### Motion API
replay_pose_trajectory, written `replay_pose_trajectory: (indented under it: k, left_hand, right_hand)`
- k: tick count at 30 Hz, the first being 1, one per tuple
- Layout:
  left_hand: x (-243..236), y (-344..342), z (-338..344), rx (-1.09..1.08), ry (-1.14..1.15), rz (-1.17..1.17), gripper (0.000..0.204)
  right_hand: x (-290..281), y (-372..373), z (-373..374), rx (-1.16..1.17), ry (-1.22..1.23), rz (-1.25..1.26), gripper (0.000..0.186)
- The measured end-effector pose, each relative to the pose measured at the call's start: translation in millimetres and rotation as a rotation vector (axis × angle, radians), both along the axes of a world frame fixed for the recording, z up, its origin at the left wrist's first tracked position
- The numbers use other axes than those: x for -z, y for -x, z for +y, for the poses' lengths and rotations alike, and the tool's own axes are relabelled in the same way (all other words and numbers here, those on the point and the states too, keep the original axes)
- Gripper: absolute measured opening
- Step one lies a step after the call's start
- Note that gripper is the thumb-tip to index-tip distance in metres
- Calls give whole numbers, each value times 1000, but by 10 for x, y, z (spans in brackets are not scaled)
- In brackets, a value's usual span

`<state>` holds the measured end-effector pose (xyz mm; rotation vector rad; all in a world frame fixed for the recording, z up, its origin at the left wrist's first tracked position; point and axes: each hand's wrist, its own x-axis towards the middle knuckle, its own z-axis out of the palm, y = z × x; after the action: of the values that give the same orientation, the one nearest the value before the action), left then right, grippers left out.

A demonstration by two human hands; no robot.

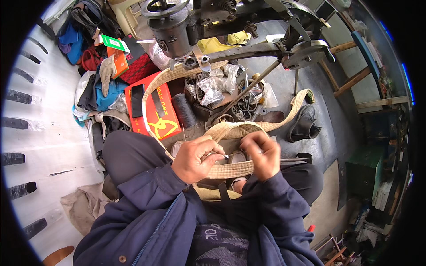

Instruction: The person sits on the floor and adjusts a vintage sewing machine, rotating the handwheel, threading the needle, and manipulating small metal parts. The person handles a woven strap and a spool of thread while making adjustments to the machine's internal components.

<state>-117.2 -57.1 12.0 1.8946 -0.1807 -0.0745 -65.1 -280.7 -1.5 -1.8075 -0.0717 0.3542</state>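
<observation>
A long cream stitched strap [230,170] runs across my lap in loops, one rising on the left toward the machine and another reaching out to the right. Over its near stretch, my left hand [197,159] is closed, thumb against forefinger. A tiny pale tip [226,157] shows at those fingertips; what it belongs to is too small to name. My right hand [262,154] is just to the right above the same strap, fingers curled in and partly smeared by motion. Whatever it grips is hidden.
A black iron sewing machine [239,51] hangs over the far side. Beyond my knees lie a red box [155,106] with a phone [137,101], a black thread spool [183,111], scissors [246,104] among clutter, and a black shoe [305,124]. Clothes pile at left.
</observation>
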Motion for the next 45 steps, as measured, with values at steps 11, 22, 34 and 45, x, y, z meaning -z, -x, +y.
replay_pose_trajectory:
  k: [11, 22, 34, 45]
  left_hand:
    - [-154, -123, 232, -128, 48, -8, 9]
    - [157, -161, 612, -316, 71, 187, 6]
    - [-79, -84, 638, -211, 625, 159, 8]
    - [-138, 95, 749, 281, 774, 269, 8]
  right_hand:
    - [2130, -1570, -452, 129, 657, -69, 40]
    - [2596, -1888, -121, 62, 920, 101, 45]
    - [1858, -1051, -549, 132, 177, 456, 56]
    - [-541, 786, -243, -236, 144, -148, 55]
